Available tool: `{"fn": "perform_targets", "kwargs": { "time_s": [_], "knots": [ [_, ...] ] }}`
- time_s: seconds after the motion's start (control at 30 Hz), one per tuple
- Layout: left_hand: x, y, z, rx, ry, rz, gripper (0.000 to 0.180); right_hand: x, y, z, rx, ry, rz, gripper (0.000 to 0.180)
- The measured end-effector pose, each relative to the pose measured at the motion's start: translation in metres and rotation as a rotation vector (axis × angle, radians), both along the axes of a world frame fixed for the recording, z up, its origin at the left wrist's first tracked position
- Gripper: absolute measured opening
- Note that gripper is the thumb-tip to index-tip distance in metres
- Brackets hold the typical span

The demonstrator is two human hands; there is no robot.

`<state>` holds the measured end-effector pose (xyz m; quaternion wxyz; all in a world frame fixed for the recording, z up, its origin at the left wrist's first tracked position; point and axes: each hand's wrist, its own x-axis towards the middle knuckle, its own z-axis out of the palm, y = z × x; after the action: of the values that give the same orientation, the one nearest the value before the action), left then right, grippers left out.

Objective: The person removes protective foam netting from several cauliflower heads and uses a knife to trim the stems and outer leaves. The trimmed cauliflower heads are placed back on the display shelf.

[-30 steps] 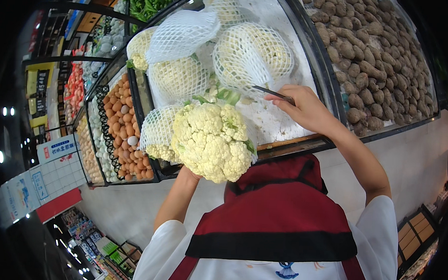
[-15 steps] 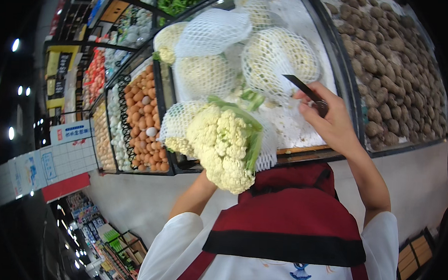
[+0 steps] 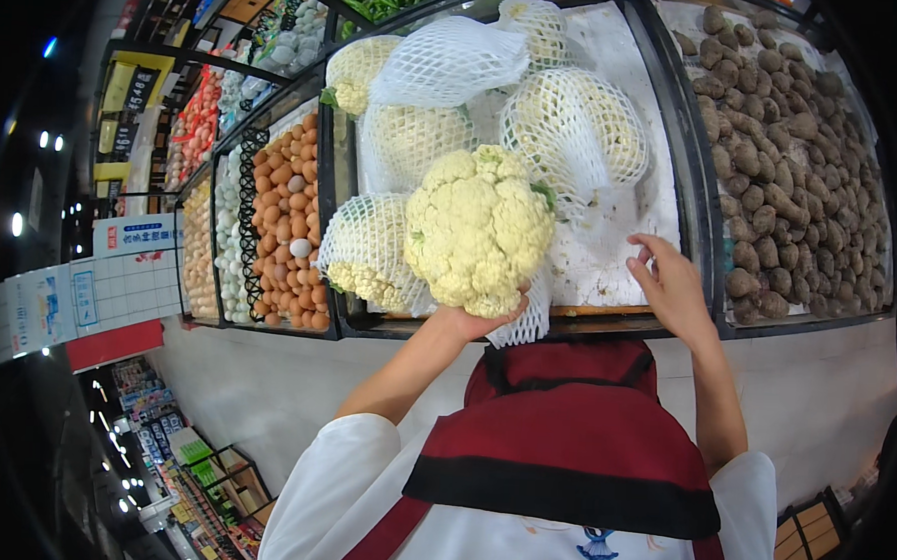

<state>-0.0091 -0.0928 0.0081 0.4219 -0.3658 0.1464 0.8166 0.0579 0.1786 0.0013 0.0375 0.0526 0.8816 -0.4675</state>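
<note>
The left grip (image 3: 479, 324) cups the bare cauliflower (image 3: 479, 231) from below, likely to support its broad head, over the near left of the white-lined bin (image 3: 626, 218). Netted cauliflowers (image 3: 611, 139) lie around it, probably sleeved against bruising; the right grip (image 3: 671, 292), fingers loosely parted, looks empty at near right.

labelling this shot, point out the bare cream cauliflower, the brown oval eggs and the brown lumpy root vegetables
Bare cream cauliflower (image 3: 479, 226): head view, middle of its florets
Brown oval eggs (image 3: 287, 225): head view, middle of the heap
Brown lumpy root vegetables (image 3: 788, 190): head view, heap's middle
</note>
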Motion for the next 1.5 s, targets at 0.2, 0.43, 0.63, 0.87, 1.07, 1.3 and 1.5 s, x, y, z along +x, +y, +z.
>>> {"fn": "perform_targets", "kwargs": {
  "time_s": [0.2,0.43,0.63,0.87,1.07,1.3,1.5],
  "knots": [
    [-0.001,0.005,-0.009,-0.066,-0.088,0.105,0.03,0.024,-0.005,-0.029,0.285,-0.034,0.024,0.025],
    [0.006,0.001,-0.014,0.065,0.038,0.124,0.043,0.041,-0.006,-0.06,0.365,-0.034,0.079,0.022],
    [0.01,0.008,-0.012,0.021,0.124,0.096,0.049,0.035,-0.007,-0.095,0.358,-0.109,0.17,0.022],
    [0.013,0.012,-0.015,-0.18,0.11,0.083,0.053,0.024,-0.012,-0.109,0.436,0.202,0.31,0.037],
    [0.018,0.023,-0.023,-0.127,0.19,-0.04,0.054,-0.009,-0.044,-0.096,-1.179,-0.501,-0.077,0.051],
    [0.012,0.041,-0.027,0.176,0.317,-0.14,0.052,-0.02,-0.059,-0.072,-2.195,-0.155,0.175,0.053],
    [0.007,0.052,-0.033,-0.091,0.866,-0.593,0.047,-0.004,-0.046,-0.075,-2.071,-0.177,-0.065,0.053]
  ]
}}
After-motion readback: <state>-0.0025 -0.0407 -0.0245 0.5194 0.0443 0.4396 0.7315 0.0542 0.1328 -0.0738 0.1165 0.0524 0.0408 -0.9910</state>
